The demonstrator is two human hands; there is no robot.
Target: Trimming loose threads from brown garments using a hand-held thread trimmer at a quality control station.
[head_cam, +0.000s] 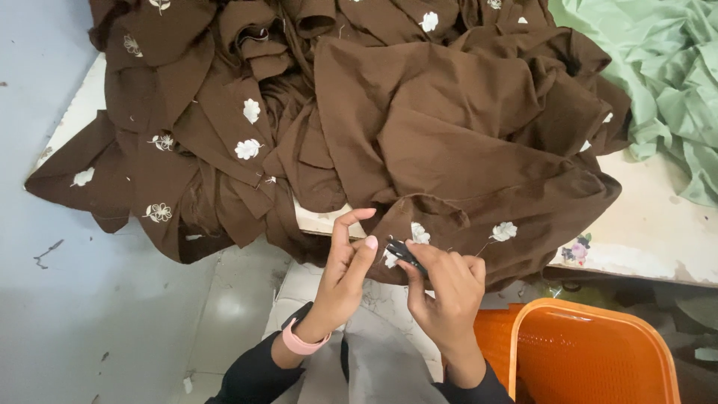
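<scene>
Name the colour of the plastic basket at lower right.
Orange plastic basket, clearest in the head view.
</scene>
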